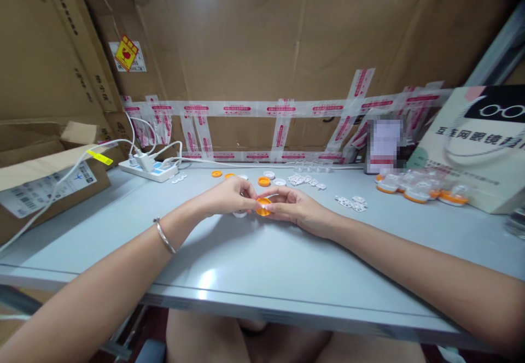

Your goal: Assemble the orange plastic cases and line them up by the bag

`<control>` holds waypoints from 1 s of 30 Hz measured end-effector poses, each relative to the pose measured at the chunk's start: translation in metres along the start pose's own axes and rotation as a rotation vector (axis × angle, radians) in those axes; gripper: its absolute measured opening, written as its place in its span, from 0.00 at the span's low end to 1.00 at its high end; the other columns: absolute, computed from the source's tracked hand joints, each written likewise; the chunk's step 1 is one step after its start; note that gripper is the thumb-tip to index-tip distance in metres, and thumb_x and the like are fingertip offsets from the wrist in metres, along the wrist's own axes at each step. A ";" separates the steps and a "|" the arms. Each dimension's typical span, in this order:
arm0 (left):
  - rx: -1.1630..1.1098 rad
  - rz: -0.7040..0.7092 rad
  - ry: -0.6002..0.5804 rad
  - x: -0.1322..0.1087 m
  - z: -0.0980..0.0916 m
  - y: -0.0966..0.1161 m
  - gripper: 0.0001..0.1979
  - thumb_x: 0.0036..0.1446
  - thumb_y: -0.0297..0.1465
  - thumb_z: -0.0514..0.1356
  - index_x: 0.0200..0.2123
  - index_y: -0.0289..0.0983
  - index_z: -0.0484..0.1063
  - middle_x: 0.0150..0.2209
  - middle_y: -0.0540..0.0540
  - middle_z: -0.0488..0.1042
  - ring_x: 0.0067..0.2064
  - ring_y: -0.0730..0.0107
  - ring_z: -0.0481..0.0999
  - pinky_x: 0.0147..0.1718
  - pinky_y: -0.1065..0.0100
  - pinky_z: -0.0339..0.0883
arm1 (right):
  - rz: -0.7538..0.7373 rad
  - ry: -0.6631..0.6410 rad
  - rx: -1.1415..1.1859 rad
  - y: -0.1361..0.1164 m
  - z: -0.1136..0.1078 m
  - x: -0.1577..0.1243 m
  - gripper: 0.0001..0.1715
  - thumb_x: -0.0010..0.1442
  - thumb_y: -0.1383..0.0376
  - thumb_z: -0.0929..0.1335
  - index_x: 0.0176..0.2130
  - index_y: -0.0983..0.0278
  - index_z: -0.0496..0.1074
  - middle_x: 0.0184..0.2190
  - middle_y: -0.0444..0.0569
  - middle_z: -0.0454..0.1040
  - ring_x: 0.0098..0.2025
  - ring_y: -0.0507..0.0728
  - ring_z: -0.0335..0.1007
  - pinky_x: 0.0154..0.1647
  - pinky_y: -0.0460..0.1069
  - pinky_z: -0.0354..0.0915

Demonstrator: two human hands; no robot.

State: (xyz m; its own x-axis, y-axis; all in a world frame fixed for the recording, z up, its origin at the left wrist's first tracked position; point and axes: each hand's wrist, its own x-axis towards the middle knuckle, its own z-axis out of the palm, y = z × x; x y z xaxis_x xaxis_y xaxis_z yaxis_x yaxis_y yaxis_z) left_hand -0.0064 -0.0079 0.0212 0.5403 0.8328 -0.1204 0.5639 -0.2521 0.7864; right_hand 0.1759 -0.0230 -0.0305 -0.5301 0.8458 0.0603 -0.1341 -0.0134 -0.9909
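Between both hands, above the grey table (328,275), is a round orange plastic cap (263,208) with a raised rim. My left hand (229,194) pinches its left side with thumb and fingers. My right hand (299,209) grips its right side; a small white bit shows by the thumb tip, too small to name. Partly hidden below my left fingers lies a white round piece (239,215). Just behind the hands are an orange ring-shaped piece (263,181) and white round pieces (279,182).
Flat white perforated pieces (351,203) lie right of my hands. Clear-topped orange and white assemblies (418,188) are heaped at the right, beside a paper bag (471,150). A power strip (150,170) and an open carton (53,182) stand left. A large cardboard box (254,40) walls the back.
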 end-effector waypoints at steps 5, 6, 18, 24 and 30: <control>-0.033 0.008 0.018 -0.002 -0.001 0.002 0.11 0.42 0.36 0.61 0.26 0.32 0.69 0.19 0.51 0.68 0.21 0.79 0.63 0.21 0.75 0.56 | 0.012 0.073 0.007 -0.003 0.003 -0.001 0.16 0.46 0.64 0.72 0.38 0.63 0.69 0.31 0.45 0.76 0.37 0.51 0.73 0.47 0.51 0.65; -0.036 0.019 0.019 -0.002 -0.002 0.003 0.12 0.43 0.36 0.61 0.26 0.32 0.69 0.19 0.51 0.68 0.22 0.79 0.64 0.21 0.75 0.57 | 0.010 0.083 0.006 -0.004 0.003 -0.001 0.17 0.45 0.64 0.72 0.37 0.62 0.69 0.31 0.45 0.76 0.37 0.51 0.73 0.47 0.51 0.65; 0.111 0.243 0.058 -0.004 -0.003 0.000 0.16 0.44 0.35 0.62 0.36 0.35 0.66 0.32 0.48 0.71 0.29 0.76 0.70 0.25 0.74 0.63 | -0.093 0.169 0.044 -0.003 0.002 0.002 0.16 0.44 0.64 0.72 0.36 0.62 0.70 0.32 0.44 0.75 0.35 0.50 0.72 0.48 0.52 0.64; 0.361 0.599 0.247 -0.002 -0.003 -0.003 0.10 0.50 0.32 0.59 0.37 0.36 0.68 0.36 0.47 0.68 0.35 0.75 0.68 0.33 0.71 0.63 | -0.104 0.175 0.064 -0.002 0.003 0.003 0.19 0.44 0.63 0.72 0.39 0.63 0.68 0.32 0.44 0.75 0.38 0.50 0.72 0.50 0.52 0.62; 0.445 0.708 0.233 0.001 -0.003 -0.004 0.08 0.54 0.30 0.56 0.34 0.38 0.74 0.32 0.47 0.68 0.34 0.75 0.68 0.36 0.71 0.62 | -0.107 0.128 -0.020 0.000 0.003 0.004 0.24 0.42 0.66 0.73 0.41 0.63 0.67 0.34 0.44 0.75 0.38 0.51 0.71 0.48 0.51 0.62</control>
State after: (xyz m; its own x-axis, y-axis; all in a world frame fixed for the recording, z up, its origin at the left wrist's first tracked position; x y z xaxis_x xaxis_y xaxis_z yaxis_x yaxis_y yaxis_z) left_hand -0.0101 -0.0049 0.0196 0.7422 0.4745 0.4733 0.3615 -0.8781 0.3134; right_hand 0.1709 -0.0215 -0.0296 -0.4023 0.9030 0.1511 -0.1669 0.0899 -0.9819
